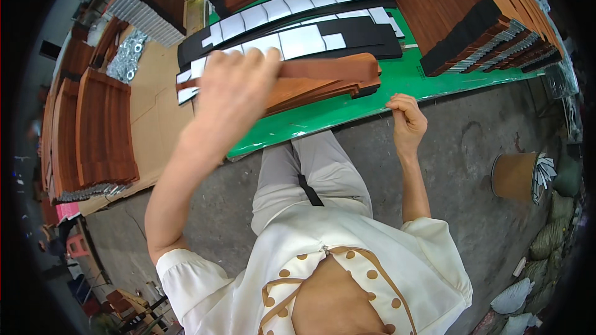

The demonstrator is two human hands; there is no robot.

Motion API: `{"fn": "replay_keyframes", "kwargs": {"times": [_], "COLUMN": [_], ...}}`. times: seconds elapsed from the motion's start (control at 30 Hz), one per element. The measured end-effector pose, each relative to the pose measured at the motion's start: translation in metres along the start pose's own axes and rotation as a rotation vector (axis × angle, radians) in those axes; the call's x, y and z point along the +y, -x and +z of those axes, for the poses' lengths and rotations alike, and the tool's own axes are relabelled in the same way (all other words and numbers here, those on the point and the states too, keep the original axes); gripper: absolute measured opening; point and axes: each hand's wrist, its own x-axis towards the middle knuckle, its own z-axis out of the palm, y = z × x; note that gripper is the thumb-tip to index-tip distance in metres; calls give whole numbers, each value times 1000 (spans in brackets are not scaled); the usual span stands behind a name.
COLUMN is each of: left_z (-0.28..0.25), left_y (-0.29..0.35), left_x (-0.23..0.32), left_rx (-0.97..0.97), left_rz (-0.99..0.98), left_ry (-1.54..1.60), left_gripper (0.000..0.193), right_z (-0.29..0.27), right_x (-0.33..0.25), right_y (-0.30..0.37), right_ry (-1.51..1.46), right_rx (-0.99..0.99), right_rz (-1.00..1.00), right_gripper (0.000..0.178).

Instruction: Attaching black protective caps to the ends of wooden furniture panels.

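Note:
My left hand (239,84) is closed over a reddish-brown wooden slat (323,69), whose far part is smeared by motion. Right under it lie several similar wooden pieces (298,94), fanned out at the near edge of the green table top (298,125). My right hand (408,118) is away from the slat, just past the table's front edge, with its fingers curled and pinched together. Whatever it may hold is too small to make out. Beyond the slat are black strips (366,37) partly covered with white pieces (298,42).
Tall stacks of dark wooden boards stand at the right (447,9), the far left (149,0) and the left (102,127). A clear bag of metal rings (128,56) rests on brown cardboard (155,111). On the floor at right stands a brown bin (514,174) with pale scraps.

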Motion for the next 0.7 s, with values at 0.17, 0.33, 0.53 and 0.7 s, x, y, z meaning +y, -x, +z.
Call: {"fn": "replay_keyframes", "kwargs": {"times": [0.17, 0.33, 0.53, 0.7], "left_z": [70, 107, 120, 105], "left_y": [-33, -63, -87, -92], "left_x": [43, 63, 43, 23], "left_rx": [-82, -292, -567, -717], "left_rz": [97, 140, 29, 13], "left_ry": [19, 121, 326, 420], "left_gripper": [15, 8, 18, 42], "right_z": [-7, -13, -2, 13], "right_x": [9, 19, 21, 23], "right_y": [1, -1, -27, -75], "right_ry": [6, 42, 32, 21], "right_rx": [19, 28, -21, -72], "right_rz": [22, 49, 33, -150], "right_gripper": [19, 19, 21, 21]}}
